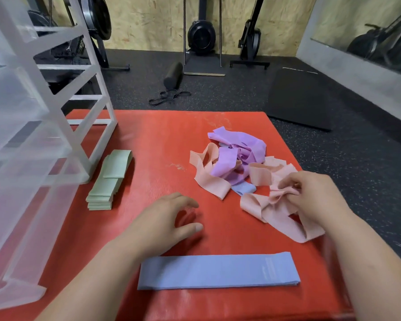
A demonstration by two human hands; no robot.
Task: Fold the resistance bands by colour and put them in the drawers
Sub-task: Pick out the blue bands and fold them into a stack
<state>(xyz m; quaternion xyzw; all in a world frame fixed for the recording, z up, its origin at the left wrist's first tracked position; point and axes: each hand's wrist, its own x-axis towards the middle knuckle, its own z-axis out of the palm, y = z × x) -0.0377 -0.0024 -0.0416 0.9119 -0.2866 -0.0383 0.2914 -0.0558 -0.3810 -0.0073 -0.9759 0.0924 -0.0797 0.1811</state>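
Note:
A tangled pile of pink bands (212, 181) and purple bands (239, 149) lies on the red mat (162, 144), with a bit of a blue band (243, 188) showing under it. My right hand (315, 195) pinches a pink band (276, 212) at the pile's near right side. My left hand (164, 218) hovers over the mat with fingers apart, holding nothing. A flat stack of blue bands (218, 271) lies in front of me. Several folded green bands (109, 179) are stacked by the clear plastic drawer unit (28, 144) at the left.
The drawer unit's lower drawers stick out toward me. Beyond the mat lie a dark gym floor, a black foam roller (173, 75), black loop bands (169, 97), a black mat (299, 98) and exercise machines along the wall.

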